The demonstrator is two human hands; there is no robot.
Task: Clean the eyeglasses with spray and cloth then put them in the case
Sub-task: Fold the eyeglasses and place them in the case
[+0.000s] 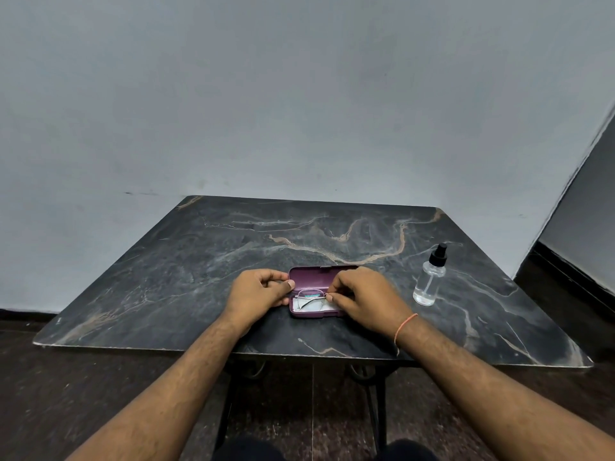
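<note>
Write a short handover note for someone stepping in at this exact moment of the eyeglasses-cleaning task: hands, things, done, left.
Left hand: grips the left end of the open purple case, steadying it.
Right hand: pinches the eyeglasses at their right side; they sit in the case over a white cloth.
Spray bottle: upright on the marble table, right of the case, untouched.
Done: case opened. Whether cleaning has happened cannot be told.
Left: if not yet cleaned, spray and wipe; then case the glasses and shut it.
</note>
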